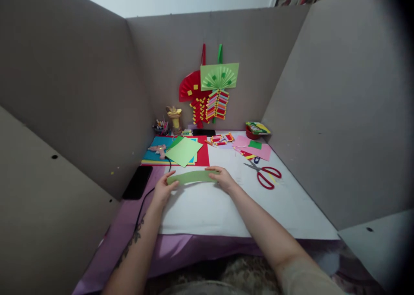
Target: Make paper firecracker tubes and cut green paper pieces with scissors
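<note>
A strip of green paper [193, 177] is stretched lengthwise between my two hands, slightly bowed, over the white sheet [200, 213] on the table. My left hand [164, 187] pinches its left end with thumb and fingers. The right end is gripped by my right hand [222, 177]. Behind the strip lie light green paper sheets [185, 152] on a stack of coloured paper. A pink glue gun [158, 149] rests at the left of that stack. To the right of my right hand are large scissors with red handles [265, 177], their blades parted.
A black phone [138, 183] and a black cord [142, 206] lie at the left. Pink paper [263, 150], small paper rolls [221, 139] and a red bowl [251, 132] sit at the back. Paper fan decorations [220, 77] hang on the grey back panel [161, 49]; side panels enclose the table.
</note>
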The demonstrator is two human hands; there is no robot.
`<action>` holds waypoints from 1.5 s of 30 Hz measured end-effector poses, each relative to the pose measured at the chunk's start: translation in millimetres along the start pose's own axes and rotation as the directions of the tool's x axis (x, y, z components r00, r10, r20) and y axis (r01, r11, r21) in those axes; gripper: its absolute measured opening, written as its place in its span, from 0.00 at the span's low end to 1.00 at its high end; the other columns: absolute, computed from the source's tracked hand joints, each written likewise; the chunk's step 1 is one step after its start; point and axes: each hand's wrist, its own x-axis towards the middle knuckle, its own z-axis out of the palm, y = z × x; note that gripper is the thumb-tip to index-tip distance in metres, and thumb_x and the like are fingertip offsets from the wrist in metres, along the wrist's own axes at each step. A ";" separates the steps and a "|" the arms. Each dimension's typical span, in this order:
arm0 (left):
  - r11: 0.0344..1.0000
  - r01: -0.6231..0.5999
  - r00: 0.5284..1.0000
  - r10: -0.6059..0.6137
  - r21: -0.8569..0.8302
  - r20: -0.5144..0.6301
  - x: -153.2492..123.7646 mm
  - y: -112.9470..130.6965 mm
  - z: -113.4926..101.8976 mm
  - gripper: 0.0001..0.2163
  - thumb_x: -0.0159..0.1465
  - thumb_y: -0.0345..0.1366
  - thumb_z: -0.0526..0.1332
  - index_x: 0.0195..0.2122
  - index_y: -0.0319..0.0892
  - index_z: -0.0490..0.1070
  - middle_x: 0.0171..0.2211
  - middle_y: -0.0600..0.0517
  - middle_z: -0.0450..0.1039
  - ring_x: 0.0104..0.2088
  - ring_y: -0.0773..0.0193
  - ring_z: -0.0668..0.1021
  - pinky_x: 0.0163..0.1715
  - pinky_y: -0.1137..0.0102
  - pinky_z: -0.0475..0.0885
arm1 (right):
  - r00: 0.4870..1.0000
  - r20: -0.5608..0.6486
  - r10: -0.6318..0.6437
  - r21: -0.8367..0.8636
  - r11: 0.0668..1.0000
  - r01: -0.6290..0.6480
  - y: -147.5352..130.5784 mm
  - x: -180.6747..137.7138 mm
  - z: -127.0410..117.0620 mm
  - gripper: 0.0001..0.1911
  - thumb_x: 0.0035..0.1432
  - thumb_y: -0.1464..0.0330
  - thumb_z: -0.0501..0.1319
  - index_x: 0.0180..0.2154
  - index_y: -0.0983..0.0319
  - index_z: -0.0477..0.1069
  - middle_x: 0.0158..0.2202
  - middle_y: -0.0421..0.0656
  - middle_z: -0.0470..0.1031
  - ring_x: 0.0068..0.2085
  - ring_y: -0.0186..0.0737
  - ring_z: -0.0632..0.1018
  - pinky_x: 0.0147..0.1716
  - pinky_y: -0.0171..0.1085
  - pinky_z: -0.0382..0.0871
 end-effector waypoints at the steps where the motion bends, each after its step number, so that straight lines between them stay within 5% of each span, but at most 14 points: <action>1: 0.999 0.011 0.999 -0.012 0.043 0.038 -1.8 -2.1 -1.1 0.30 0.43 0.36 0.71 0.49 0.37 0.70 0.33 0.48 0.76 0.30 0.62 0.78 0.31 0.69 0.72 | 0.998 0.057 0.011 -0.009 1.000 -0.011 2.0 1.3 -0.8 0.22 0.38 0.66 0.70 0.40 0.60 0.76 0.35 0.42 0.77 0.33 0.38 0.76 0.36 0.37 0.67; 5: 0.987 -0.022 0.997 0.010 0.161 0.077 -2.3 -1.0 -2.3 0.25 0.43 0.37 0.71 0.44 0.38 0.74 0.38 0.45 0.76 0.36 0.57 0.78 0.36 0.65 0.73 | 0.983 0.180 0.020 -0.023 1.000 -0.016 4.4 3.9 -2.0 0.31 0.38 0.67 0.70 0.49 0.56 0.71 0.42 0.43 0.76 0.39 0.40 0.76 0.42 0.39 0.67; 17: 0.994 0.008 0.986 -0.026 0.112 0.162 -8.9 10.1 1.3 0.17 0.42 0.34 0.72 0.35 0.39 0.79 0.36 0.41 0.78 0.36 0.52 0.79 0.34 0.66 0.74 | 0.975 0.224 0.003 -0.099 0.995 0.020 4.0 5.3 -6.3 0.20 0.41 0.65 0.69 0.41 0.61 0.77 0.45 0.48 0.76 0.45 0.46 0.75 0.46 0.44 0.66; 21: 0.988 0.013 0.991 -0.033 0.152 0.131 -8.4 10.4 3.1 0.14 0.43 0.36 0.71 0.33 0.39 0.79 0.31 0.43 0.79 0.29 0.56 0.78 0.28 0.67 0.73 | 0.983 0.185 0.011 -0.056 0.998 0.000 5.1 3.3 -10.3 0.19 0.41 0.65 0.69 0.39 0.62 0.77 0.43 0.49 0.77 0.43 0.46 0.76 0.46 0.44 0.66; 31: 0.975 -0.070 0.948 -0.001 0.211 0.318 -11.2 16.9 9.3 0.13 0.45 0.34 0.70 0.33 0.41 0.80 0.38 0.43 0.78 0.40 0.52 0.78 0.42 0.63 0.72 | 0.985 0.167 0.047 -0.060 0.997 -0.037 4.9 -1.0 -9.0 0.16 0.40 0.65 0.69 0.34 0.63 0.78 0.36 0.46 0.79 0.34 0.41 0.77 0.36 0.39 0.68; 37: 0.968 -0.057 0.980 0.008 0.244 0.199 -5.9 12.0 8.5 0.10 0.46 0.37 0.69 0.31 0.42 0.80 0.35 0.44 0.79 0.40 0.51 0.77 0.47 0.60 0.68 | 0.993 0.116 0.036 -0.098 0.995 -0.025 3.4 0.7 -10.5 0.14 0.40 0.65 0.68 0.33 0.62 0.79 0.31 0.44 0.79 0.30 0.36 0.75 0.31 0.35 0.66; 45: 0.976 -0.077 0.993 0.056 0.204 0.107 -0.9 5.1 3.1 0.11 0.44 0.37 0.70 0.29 0.42 0.79 0.33 0.45 0.79 0.38 0.53 0.77 0.40 0.64 0.71 | 0.996 -0.070 -0.048 -0.173 0.984 0.035 0.7 3.5 -20.3 0.12 0.41 0.63 0.66 0.29 0.63 0.77 0.26 0.41 0.77 0.27 0.36 0.73 0.27 0.34 0.64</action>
